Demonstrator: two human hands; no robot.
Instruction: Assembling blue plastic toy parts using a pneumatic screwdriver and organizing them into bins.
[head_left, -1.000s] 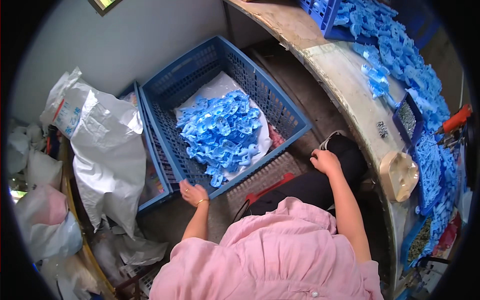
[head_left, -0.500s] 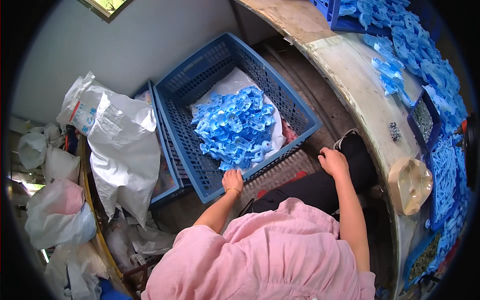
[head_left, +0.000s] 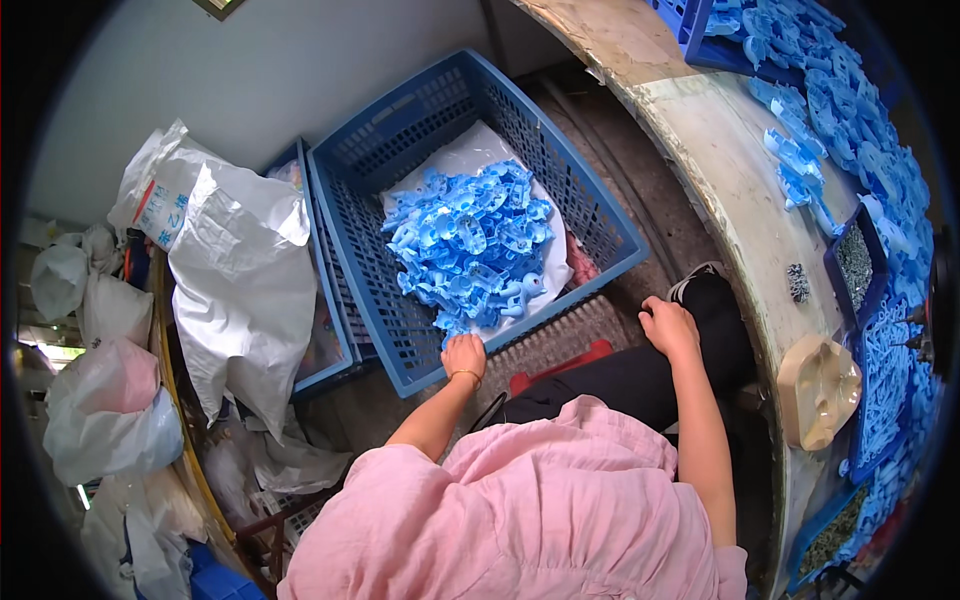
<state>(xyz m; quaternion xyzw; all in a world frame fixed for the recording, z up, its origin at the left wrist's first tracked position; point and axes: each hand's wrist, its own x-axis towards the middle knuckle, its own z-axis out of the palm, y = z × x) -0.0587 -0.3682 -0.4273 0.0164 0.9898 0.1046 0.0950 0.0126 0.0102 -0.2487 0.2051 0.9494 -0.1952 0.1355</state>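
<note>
L hand w/ fingers clamped on blue crate; R hand at blk trouser leg, can't tell fingers' state.

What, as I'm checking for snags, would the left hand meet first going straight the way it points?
The left hand would likely first meet the blue plastic parts in the blue crate; depth is unclear.

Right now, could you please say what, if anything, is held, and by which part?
The left hand appears to hold the blue crate by its near rim; the right hand, on the dark trousers, holds nothing visible.
</note>
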